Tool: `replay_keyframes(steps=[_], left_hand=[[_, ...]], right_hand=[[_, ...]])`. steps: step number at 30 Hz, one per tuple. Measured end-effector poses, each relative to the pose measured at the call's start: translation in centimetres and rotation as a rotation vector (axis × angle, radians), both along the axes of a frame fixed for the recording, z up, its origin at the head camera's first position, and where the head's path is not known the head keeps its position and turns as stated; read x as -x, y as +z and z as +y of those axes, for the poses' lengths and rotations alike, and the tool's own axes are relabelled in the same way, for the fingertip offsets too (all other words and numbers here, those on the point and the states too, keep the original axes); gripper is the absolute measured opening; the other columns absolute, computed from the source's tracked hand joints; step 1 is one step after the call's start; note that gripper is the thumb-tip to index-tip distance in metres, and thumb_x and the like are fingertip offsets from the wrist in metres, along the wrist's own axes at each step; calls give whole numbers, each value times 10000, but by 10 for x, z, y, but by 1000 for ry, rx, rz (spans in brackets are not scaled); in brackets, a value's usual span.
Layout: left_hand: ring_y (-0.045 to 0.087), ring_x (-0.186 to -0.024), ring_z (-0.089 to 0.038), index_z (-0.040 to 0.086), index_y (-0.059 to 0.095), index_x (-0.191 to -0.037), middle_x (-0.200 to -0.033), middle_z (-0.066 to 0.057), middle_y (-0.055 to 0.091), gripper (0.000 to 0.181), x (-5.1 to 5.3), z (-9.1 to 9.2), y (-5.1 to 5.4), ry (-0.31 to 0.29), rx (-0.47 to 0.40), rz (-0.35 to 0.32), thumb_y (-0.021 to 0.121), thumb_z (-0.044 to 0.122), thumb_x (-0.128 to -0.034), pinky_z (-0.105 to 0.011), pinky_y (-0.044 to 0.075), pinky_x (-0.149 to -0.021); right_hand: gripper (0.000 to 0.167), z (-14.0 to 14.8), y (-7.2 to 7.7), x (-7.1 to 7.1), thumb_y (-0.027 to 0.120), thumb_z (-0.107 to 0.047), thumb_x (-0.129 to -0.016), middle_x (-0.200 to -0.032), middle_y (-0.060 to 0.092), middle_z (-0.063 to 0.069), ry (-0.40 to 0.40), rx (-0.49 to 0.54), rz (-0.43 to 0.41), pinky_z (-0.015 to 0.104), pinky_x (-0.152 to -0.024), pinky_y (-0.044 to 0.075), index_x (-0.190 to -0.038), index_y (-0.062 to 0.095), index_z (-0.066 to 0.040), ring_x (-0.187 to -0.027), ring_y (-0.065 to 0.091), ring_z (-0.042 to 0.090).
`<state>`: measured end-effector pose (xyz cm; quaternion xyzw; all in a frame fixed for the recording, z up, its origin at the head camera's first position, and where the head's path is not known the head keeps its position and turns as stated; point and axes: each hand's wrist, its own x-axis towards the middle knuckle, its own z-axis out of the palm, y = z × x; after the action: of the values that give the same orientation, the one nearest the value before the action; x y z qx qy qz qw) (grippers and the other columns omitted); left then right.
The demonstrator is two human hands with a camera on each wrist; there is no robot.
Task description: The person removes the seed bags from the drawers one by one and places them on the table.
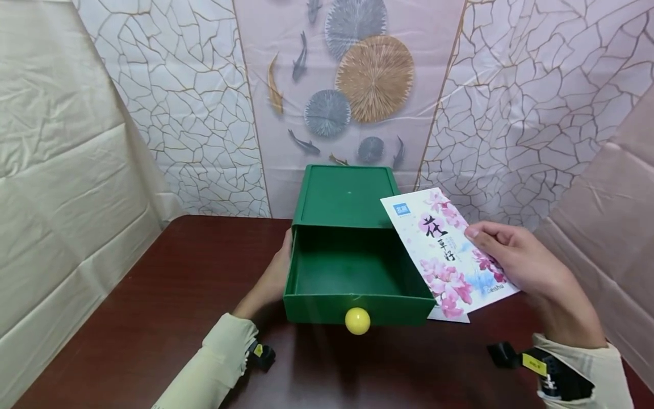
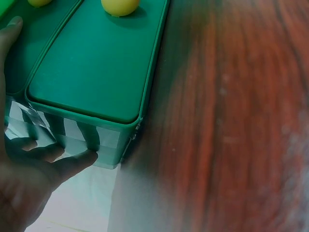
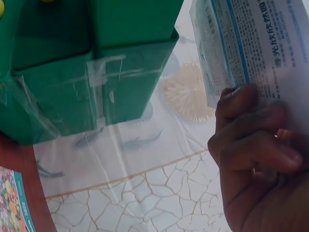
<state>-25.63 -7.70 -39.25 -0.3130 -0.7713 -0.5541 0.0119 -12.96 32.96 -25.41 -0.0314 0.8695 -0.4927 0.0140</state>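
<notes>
A green drawer box (image 1: pixel 347 193) stands on the table with its upper drawer (image 1: pixel 327 309) pulled out; a yellow knob (image 1: pixel 357 321) sits on that drawer's front. My left hand (image 1: pixel 280 267) rests against the box's left side, its fingers (image 2: pixel 75 163) spread on the taped wall. Between thumb and fingers, my right hand (image 1: pixel 516 255) holds a thin white flower-printed booklet (image 1: pixel 444 250) at its right edge. It overlaps the drawer's right side. Below it shows a white corner (image 1: pixel 449 314) of another sheet. Dense print covers the booklet's back (image 3: pixel 251 43).
The dark brown table (image 1: pixel 153 307) lies under the box. On the table in the right wrist view is a colourful printed sheet (image 3: pixel 12 203). Patterned cloth (image 1: pixel 194 102) hangs behind, with plain cream cloth (image 1: pixel 66 159) at the left.
</notes>
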Motion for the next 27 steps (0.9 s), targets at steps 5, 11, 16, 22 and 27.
replay_keyframes(steps=[5, 11, 16, 22, 27], left_hand=[[464, -1444, -318, 260, 56, -1693, -1644, -85, 383, 1038, 7, -1, -12, 0, -10, 23, 786, 220, -956, -615, 434, -1121], [448, -1456, -377, 146, 42, -1694, -1644, -173, 373, 986, -8, 1, 8, 6, 11, -9, 732, 128, -989, -633, 418, -1126], [465, -1433, -402, 66, 80, -1673, -1617, -221, 390, 944, -16, 0, 20, 5, 30, -13, 727, 137, -989, -631, 427, -1118], [478, -1423, -341, 201, 113, -1678, -1615, -129, 413, 951, 2, 1, -4, 24, 15, 4, 753, 169, -975, -619, 434, -1113], [478, -1424, -349, 220, 110, -1681, -1618, -131, 414, 946, 6, 1, -9, 31, 9, -4, 743, 155, -980, -626, 428, -1116]], right_hand=[[231, 7, -5, 2, 467, -277, -1141, -844, 719, -48, -29, 68, 28, 333, -566, 593, -1197, 686, -231, -649, 722, 187], [243, 12, -12, 7, 470, -276, -1139, -825, 709, -58, -54, 115, 61, 311, -545, 578, -1068, 685, -364, -632, 703, 153], [226, 10, -15, 9, 465, -294, -1138, -845, 701, -74, -86, 118, 86, 307, -559, 587, -1082, 675, -356, -641, 709, 153], [221, 9, -18, 12, 472, -297, -1135, -824, 684, -85, -132, 118, 113, 304, -550, 585, -1068, 667, -376, -628, 699, 143], [201, 9, -22, 15, 457, -310, -1138, -831, 664, -99, -169, 83, 138, 293, -552, 576, -1122, 658, -317, -637, 683, 125]])
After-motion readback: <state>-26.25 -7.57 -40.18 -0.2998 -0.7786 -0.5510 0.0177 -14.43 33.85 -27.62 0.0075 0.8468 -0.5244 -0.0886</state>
